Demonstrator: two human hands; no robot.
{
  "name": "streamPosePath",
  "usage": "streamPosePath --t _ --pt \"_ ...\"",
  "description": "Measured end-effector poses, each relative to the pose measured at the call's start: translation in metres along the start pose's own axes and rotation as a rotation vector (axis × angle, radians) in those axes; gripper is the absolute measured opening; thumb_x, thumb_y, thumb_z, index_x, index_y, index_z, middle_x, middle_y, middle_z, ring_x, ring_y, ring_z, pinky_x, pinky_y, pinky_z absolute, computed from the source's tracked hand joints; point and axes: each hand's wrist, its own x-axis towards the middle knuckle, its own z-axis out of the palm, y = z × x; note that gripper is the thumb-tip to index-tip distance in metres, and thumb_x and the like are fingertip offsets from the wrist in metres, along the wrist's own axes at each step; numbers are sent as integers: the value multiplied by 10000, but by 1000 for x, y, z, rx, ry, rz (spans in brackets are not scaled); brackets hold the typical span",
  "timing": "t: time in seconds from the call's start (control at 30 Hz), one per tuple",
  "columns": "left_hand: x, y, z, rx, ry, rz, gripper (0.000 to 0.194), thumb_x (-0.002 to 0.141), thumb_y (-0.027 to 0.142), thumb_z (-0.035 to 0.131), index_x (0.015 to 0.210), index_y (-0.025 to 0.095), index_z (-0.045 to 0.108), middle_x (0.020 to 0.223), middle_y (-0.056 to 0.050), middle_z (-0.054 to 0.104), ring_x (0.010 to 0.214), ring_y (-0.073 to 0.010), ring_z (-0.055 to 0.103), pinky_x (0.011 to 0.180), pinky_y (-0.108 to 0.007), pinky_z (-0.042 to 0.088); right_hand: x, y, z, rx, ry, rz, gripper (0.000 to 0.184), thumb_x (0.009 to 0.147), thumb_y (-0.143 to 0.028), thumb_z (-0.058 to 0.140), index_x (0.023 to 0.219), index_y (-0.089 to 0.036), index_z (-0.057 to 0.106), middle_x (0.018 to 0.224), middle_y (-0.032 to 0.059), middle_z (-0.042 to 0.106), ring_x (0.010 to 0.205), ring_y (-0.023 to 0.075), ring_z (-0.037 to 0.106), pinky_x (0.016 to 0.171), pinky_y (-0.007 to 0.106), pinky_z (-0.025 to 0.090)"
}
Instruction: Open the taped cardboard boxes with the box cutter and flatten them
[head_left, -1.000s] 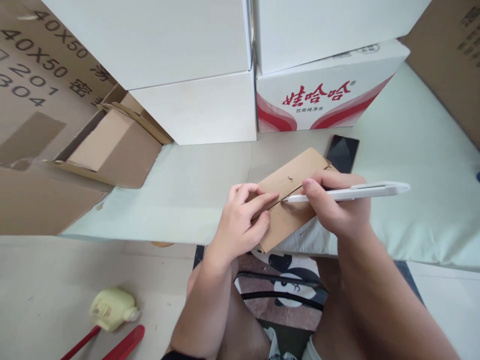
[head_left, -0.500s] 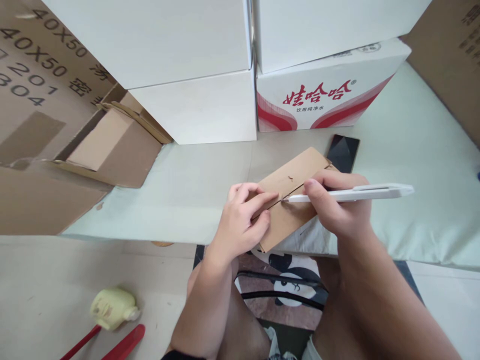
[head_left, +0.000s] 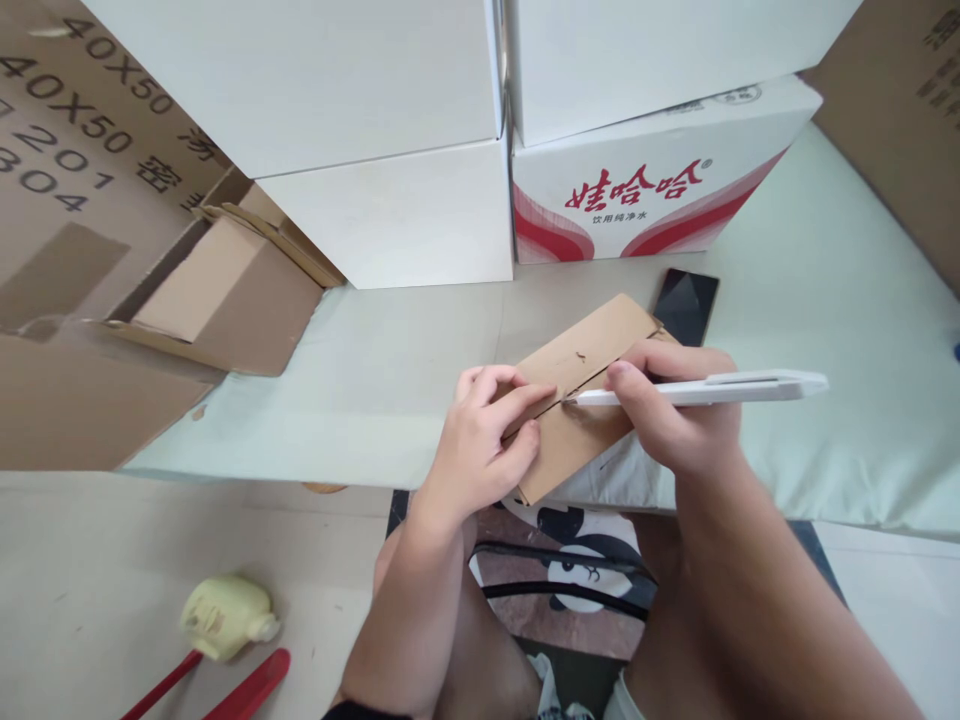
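A small brown cardboard box (head_left: 574, 450) lies tilted across the near edge of the cloth-covered surface, a dark seam running along its top. My left hand (head_left: 491, 430) grips its left end, thumb on the near flap and fingertips by the seam. In my right hand (head_left: 675, 400) is a white pen (head_left: 750, 390), pinched between thumb and fingers and lying almost level. Its dark tip touches the box at the seam, close to my left fingertips. A short dark mark shows on the far flap.
A black phone (head_left: 686, 305) lies just beyond the box. White cartons (head_left: 427, 220) and a red-printed water carton (head_left: 630, 190) stand behind. At left is an open cardboard box (head_left: 240, 290). On the floor lie a yellow bottle (head_left: 227, 615) and red handles (head_left: 251, 685).
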Motion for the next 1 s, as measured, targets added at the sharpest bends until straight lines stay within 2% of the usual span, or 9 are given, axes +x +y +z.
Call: streamPosePath --t 0.5,0.8,1.0 --pt "0 1 0 -2 5 -19 355 943 226 502 1224 247 719 1181 -81 609 1172 -251 506 1060 -446 465 0 -1 -1 -24 -7 -26 321 864 -238 605 549 -198 558 444 -24 509 397 79 396 412 251 284" --pt "1 0 1 -10 19 -8 348 938 224 507 1211 233 723 1169 -79 611 1161 -240 511 1060 -429 461 -3 2 -1 -12 -3 -24 353 885 -269 595 541 -200 562 471 -7 564 418 93 461 425 259 309" --pt "1 0 1 -13 32 -19 333 935 236 513 1191 239 726 1159 -79 622 1155 -244 526 1050 -434 475 -3 4 -1 10 -3 -29 366 899 -304 583 545 -211 572 471 -1 564 408 100 453 422 277 307"
